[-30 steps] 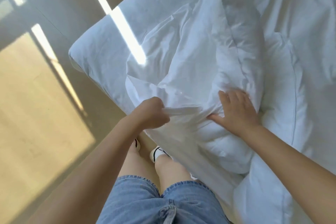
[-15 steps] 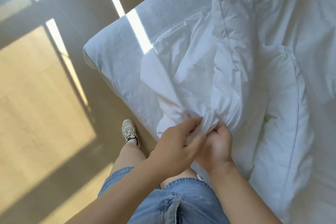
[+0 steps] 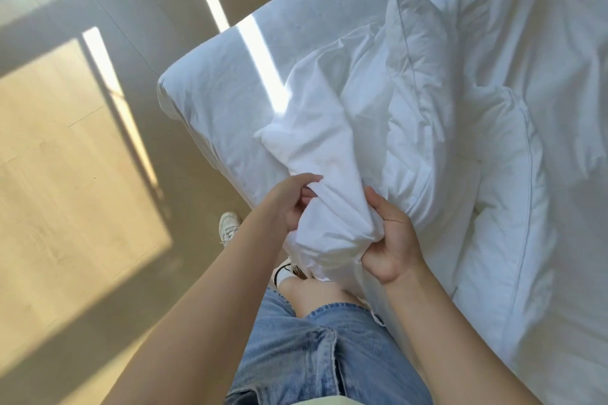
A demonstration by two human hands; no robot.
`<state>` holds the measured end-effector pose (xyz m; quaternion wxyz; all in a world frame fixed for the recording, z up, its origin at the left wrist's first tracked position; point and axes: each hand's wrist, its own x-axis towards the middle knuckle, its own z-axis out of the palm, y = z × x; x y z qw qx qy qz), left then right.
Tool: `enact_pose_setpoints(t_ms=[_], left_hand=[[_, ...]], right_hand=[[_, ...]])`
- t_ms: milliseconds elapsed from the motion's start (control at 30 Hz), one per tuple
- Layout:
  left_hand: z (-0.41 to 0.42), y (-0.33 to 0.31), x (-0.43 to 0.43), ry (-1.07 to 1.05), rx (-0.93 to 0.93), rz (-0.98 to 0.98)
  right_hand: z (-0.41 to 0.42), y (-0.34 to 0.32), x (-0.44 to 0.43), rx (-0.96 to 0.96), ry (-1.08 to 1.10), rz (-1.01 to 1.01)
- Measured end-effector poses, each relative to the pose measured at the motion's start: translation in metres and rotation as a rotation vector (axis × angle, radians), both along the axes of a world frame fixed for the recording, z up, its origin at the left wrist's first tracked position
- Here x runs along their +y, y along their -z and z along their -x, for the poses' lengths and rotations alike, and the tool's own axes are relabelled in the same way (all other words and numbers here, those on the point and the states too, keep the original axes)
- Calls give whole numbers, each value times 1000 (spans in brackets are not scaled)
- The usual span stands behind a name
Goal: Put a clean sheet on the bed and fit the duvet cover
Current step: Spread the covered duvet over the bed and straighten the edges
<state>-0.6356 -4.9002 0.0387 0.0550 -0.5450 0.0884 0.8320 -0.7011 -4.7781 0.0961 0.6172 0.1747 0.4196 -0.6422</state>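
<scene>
A bunched corner of the white duvet cover (image 3: 332,181) rises over the near edge of the bed, with the puffy white duvet (image 3: 424,115) lying behind and to its right. My left hand (image 3: 289,204) grips the bunch from the left, fingers curled into the cloth. My right hand (image 3: 391,246) holds it from the right and below, thumb up against the fabric. A white sheet (image 3: 230,82) covers the mattress corner at the left, tight over the edge.
The bed fills the right half of the view, with rumpled white bedding (image 3: 543,43) across it. Wooden floor (image 3: 65,174) with sunlit patches lies to the left. My legs in denim shorts (image 3: 322,355) and white sneakers (image 3: 228,228) stand against the bed's edge.
My hands came together at the cover's corner, then spread round a thicker bunch of it. The bunched cloth now stands higher and fuller between them.
</scene>
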Motion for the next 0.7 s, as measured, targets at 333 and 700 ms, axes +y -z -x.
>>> enact_pose_setpoints(t_ms=[333,700], left_hand=[[-52,-20,-17,69,-16,774],[-76,-20,-38,16,-234,733]], right_hand=[[-33,8,-3,3,-126,-34],[-47,22,-23,102,-49,-246]])
